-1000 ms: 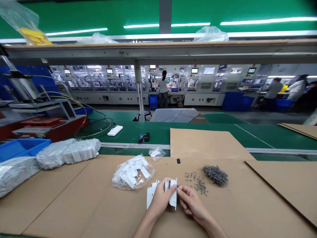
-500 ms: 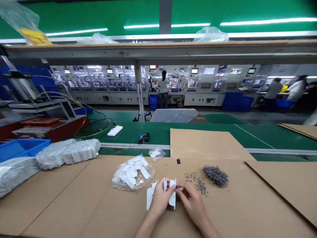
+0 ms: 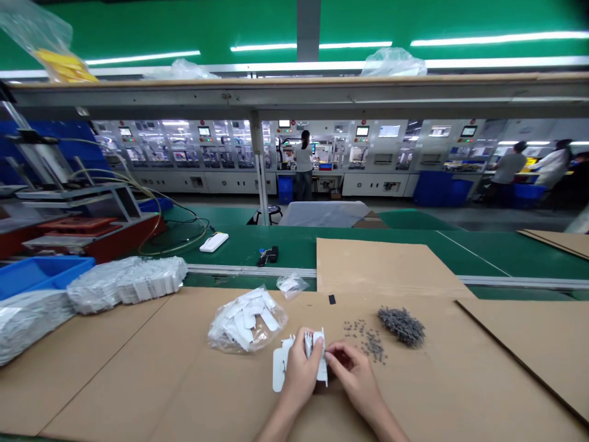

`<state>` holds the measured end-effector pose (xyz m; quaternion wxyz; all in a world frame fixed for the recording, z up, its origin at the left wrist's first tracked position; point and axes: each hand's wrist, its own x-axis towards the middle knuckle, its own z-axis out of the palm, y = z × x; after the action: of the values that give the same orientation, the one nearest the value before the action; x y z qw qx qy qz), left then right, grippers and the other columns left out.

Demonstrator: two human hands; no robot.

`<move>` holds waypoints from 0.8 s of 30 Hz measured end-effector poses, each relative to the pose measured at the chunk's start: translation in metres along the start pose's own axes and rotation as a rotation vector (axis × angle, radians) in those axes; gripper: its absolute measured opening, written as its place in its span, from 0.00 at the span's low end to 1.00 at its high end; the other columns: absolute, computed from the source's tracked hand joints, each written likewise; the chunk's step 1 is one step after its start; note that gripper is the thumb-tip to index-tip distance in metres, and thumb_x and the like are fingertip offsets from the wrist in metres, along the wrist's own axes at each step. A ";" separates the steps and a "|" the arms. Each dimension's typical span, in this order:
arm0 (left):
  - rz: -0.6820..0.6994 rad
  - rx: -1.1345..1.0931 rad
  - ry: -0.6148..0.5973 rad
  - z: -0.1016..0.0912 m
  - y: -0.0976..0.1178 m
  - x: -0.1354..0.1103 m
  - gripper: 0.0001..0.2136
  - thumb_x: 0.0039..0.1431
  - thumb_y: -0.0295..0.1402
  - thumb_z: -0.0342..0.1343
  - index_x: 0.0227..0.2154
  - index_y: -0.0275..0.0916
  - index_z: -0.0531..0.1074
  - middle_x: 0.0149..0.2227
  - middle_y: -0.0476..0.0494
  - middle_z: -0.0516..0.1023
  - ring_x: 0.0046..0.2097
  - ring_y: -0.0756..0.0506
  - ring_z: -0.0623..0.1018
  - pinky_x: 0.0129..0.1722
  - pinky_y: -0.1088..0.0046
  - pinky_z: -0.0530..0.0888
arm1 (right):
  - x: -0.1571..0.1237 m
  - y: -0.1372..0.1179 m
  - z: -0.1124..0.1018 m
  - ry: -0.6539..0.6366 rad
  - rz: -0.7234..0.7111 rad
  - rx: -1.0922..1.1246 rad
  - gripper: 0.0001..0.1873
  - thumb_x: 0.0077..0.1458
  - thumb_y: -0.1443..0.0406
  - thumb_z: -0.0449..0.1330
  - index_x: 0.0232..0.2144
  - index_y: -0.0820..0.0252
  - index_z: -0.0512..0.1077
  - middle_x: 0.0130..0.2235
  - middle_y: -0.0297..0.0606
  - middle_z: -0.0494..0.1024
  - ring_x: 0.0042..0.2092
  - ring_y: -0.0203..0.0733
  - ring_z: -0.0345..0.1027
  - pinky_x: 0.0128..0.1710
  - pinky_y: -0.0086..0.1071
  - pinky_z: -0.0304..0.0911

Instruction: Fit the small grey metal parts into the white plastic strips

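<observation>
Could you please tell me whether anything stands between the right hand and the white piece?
Nothing visible does: the right hand touches the white piece, which the left hand also grips.

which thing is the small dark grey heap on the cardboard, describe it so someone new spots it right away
Find the brown cardboard sheet covering the workbench in front of the person, then look just beyond and right of the person's right hand. There sits a dense heap of small dark grey parts, the only dark mound there, with a looser scatter of grey bits on its hand side.
</observation>
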<state>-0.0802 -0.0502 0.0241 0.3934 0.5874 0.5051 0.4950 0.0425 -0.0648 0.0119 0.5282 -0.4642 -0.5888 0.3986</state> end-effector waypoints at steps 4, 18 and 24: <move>0.007 -0.018 -0.028 0.001 0.006 -0.003 0.09 0.52 0.40 0.45 0.27 0.39 0.61 0.23 0.52 0.65 0.28 0.50 0.67 0.29 0.78 0.62 | 0.003 0.003 0.001 0.003 0.079 0.095 0.10 0.44 0.59 0.58 0.25 0.62 0.69 0.25 0.37 0.72 0.28 0.38 0.64 0.27 0.28 0.60; 0.032 0.046 -0.104 -0.002 0.012 -0.005 0.08 0.53 0.38 0.44 0.28 0.39 0.62 0.24 0.51 0.66 0.28 0.49 0.67 0.29 0.77 0.62 | 0.006 0.009 -0.004 -0.017 0.229 0.318 0.12 0.38 0.60 0.63 0.23 0.62 0.68 0.24 0.33 0.70 0.26 0.35 0.63 0.27 0.27 0.60; 0.021 0.019 -0.089 -0.001 0.009 -0.004 0.09 0.53 0.39 0.44 0.29 0.39 0.62 0.24 0.51 0.66 0.29 0.49 0.68 0.30 0.76 0.62 | 0.007 0.010 -0.003 -0.007 0.254 0.372 0.14 0.39 0.58 0.62 0.26 0.61 0.66 0.24 0.32 0.68 0.25 0.34 0.62 0.24 0.26 0.59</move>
<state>-0.0795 -0.0562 0.0323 0.4045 0.6180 0.4857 0.4675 0.0471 -0.0559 0.0041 0.5483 -0.4278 -0.4439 0.5651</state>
